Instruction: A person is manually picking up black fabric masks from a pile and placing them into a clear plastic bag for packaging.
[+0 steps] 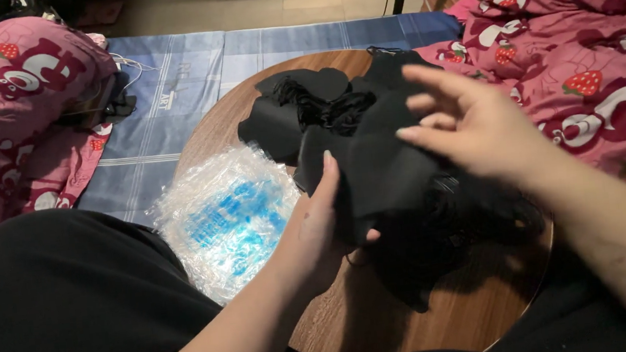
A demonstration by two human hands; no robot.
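My left hand [323, 225] grips a flat piece of black fabric [385, 165] from below, thumb up along its left edge. Just above the fabric's right side hovers my right hand [469, 126], fingers spread and pointing left, holding nothing. More black fabric pieces with thin straps [314, 107] lie heaped on the round wooden table [448, 308] behind and under the held piece.
A clear plastic bag with blue print [225, 219] lies on the table's left part. My dark-clothed leg [58, 308] fills the lower left. Pink patterned bedding [9, 113] sits left and pink patterned blanket [594, 72] right, over a blue checked sheet [174, 82].
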